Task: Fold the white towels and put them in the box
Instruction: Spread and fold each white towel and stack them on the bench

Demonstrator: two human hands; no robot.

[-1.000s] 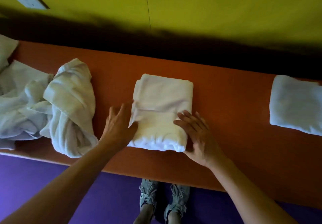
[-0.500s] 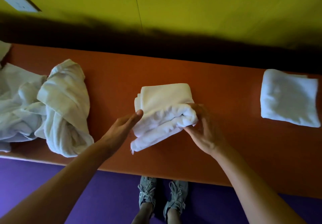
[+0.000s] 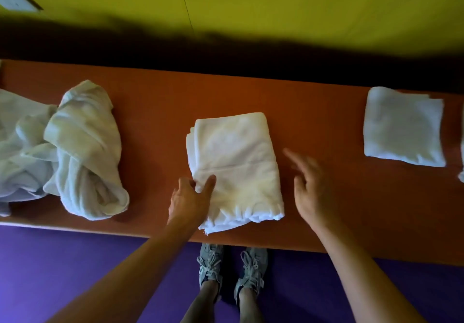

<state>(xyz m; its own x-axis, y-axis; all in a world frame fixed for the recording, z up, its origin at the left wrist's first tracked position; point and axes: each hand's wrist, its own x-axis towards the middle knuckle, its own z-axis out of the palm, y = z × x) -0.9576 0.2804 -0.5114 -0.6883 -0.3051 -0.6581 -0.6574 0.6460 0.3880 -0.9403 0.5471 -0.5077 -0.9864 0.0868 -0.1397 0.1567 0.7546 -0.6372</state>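
A folded white towel (image 3: 236,167) lies in the middle of the orange table (image 3: 326,197), its near edge reaching the table's front. My left hand (image 3: 190,197) pinches the towel's left edge between thumb and fingers. My right hand (image 3: 308,184) hovers just right of the towel, fingers spread and blurred, holding nothing. A second folded white towel (image 3: 403,127) rests flat at the right. A heap of unfolded white towels (image 3: 62,149) sits at the left. No box is in view.
A yellow wall (image 3: 276,1) rises behind the table, with a dark gap along the table's back edge. Purple floor (image 3: 62,272) lies below the front edge, where my two shoes (image 3: 231,270) stand. A sliver of white cloth (image 3: 461,177) shows at the far right edge.
The middle towel, lifted and bunched half a second ago, now lies flat and folded. My right hand has let go and moved off to the right. My left hand now pinches the left edge.
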